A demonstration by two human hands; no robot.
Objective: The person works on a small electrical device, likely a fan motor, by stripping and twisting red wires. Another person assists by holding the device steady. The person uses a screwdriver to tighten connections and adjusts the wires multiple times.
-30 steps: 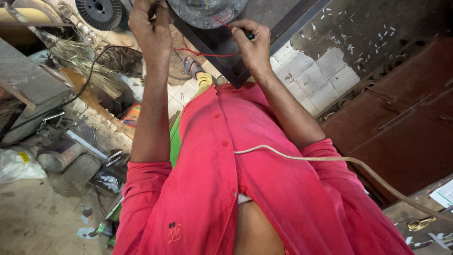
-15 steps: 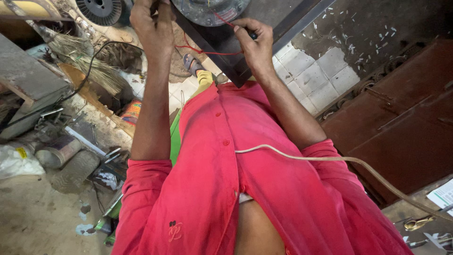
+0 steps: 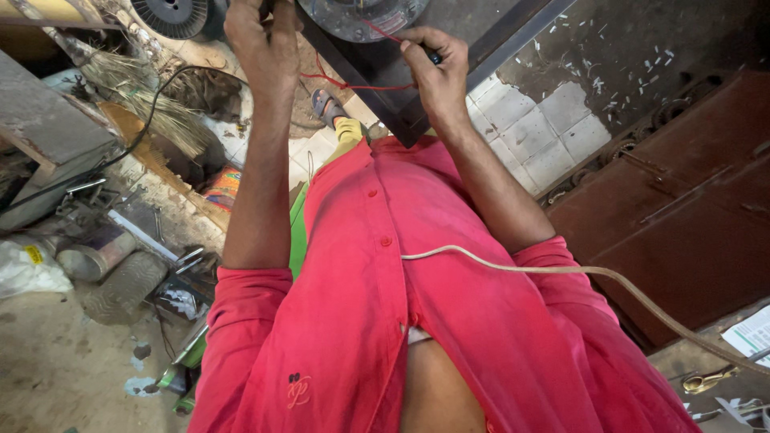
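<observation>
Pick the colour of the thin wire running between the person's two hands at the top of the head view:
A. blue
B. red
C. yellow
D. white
B: a thin red wire stretches from near the left hand across the dark flat panel to the right hand, and another red strand crosses the round grey metal disc above.

- A cluttered repair workshop with a dusty concrete floor [image 3: 48, 377].
- Wire spool [image 3: 170, 14] at the upper left of the frame.
- Scrap metal parts [image 3: 120, 256] and a broom [image 3: 152, 108] heaped at left.
- Rusty metal doors [image 3: 682, 216] at right.
- Round motor part [image 3: 361, 16] with red wire [image 3: 345, 82] at top centre.
</observation>
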